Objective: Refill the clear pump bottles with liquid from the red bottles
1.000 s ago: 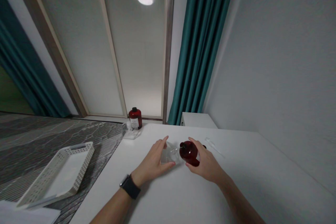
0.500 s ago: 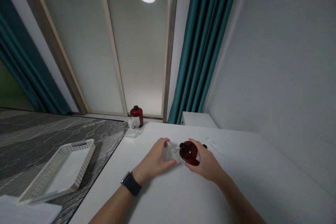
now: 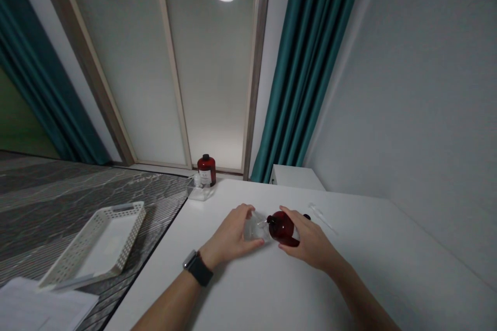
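Note:
My left hand [image 3: 232,234], a dark watch on its wrist, is closed around a clear container [image 3: 254,228] on the white table. Its fingers and thumb grip the two sides. The container's exact shape is hard to make out. In my right hand [image 3: 306,238] is a dark red bottle [image 3: 281,226], uncapped and tipped to the left. The bottle's mouth is at the container's upper right edge; whether they touch, and whether liquid flows, I cannot tell. A black cap [image 3: 307,216] shows just behind my right hand. Farther right lies a thin clear stick-like piece [image 3: 321,215].
At the white table's [image 3: 240,295] far left corner stand a capped red bottle [image 3: 207,169] with a label and a clear box [image 3: 199,194]. Left of the table are a white perforated basket [image 3: 130,240] and white papers [image 3: 46,305]. A white cabinet [image 3: 297,177] stands beyond the far edge.
The camera view has shifted slightly, moving everything a little rightward. The red bottle's mouth has dipped a bit lower towards the clear container. Both hands keep their hold.

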